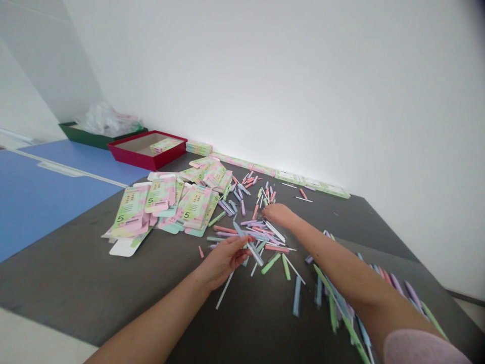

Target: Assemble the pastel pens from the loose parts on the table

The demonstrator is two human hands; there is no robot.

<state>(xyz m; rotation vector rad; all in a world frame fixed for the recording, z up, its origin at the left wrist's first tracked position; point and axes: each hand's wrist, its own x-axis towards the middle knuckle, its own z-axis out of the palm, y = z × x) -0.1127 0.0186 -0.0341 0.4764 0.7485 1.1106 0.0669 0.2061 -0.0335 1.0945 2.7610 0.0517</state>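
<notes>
My left hand (229, 253) pinches a pale blue pen (240, 230) between thumb and fingers, tilted over a heap of loose pen parts. A clear or whitish section shows at the pen's lower end. Farther off, my right hand (279, 214) reaches down to the heap with its fingers bunched; whatever is in them is hidden. Around both hands lie pastel barrels and caps, thin white refills (275, 231), a green pen part (270, 264) and a red one (277, 248). A single white refill (225, 290) lies just below my left hand.
Printed card packets (161, 194) are piled at left. Behind them stand a red tray (151, 161) and a green tray (83, 136) holding plastic bags. Flat boxes (288, 177) line the wall. Several assembled-looking pens (350, 323) lie under my right forearm, near the table's right side.
</notes>
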